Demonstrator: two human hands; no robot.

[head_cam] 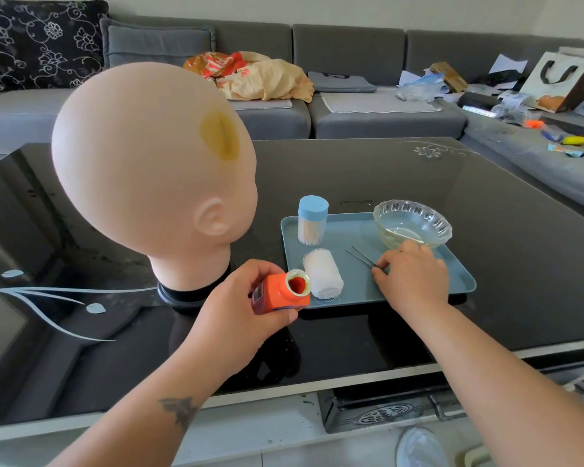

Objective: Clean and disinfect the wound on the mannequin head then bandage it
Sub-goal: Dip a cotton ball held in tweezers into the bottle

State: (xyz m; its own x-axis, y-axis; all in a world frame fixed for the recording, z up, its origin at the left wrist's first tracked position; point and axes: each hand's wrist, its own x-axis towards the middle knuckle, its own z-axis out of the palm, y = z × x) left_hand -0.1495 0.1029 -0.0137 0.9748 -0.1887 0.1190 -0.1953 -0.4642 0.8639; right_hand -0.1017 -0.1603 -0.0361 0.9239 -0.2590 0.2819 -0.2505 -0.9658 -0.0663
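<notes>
Hands first: my left hand [246, 298], lower centre of the frame, grips an orange bottle [279, 294] with the cap off, tilted so its open mouth faces the camera; reddish liquid shows inside. It hangs just beside the near-left corner of the tray.

My right hand [412, 274], right of centre, rests low on the blue tray [459, 281]; thumb and forefinger pinch the near end of the metal tweezers [361, 256]. Tweezer tips point up-left across the tray floor and are slightly apart. I can't tell if the tweezers are lifted or lying flat.

On the tray: white gauze roll [322, 274] lying on its side at the near-left, just right of the bottle mouth. Cotton swab jar [312, 220] with a light blue lid stands upright at the far-left corner. Clear glass bowl [412, 224] at the far-right, a little pale liquid in the bottom, just behind my right knuckles.

Mannequin head [152, 170] fills centre-left of the frame, upright on a dark round base, facing away to the right, ear toward me. The wound [220, 134] is a slit on the upper crown side, ringed by a yellow-brown stain.

Everything sits on a glossy black table [385, 163]. Grey sofa [351, 62] runs across the top of the frame with bags and clutter on it, a black floral cushion [38, 42] at upper left.
</notes>
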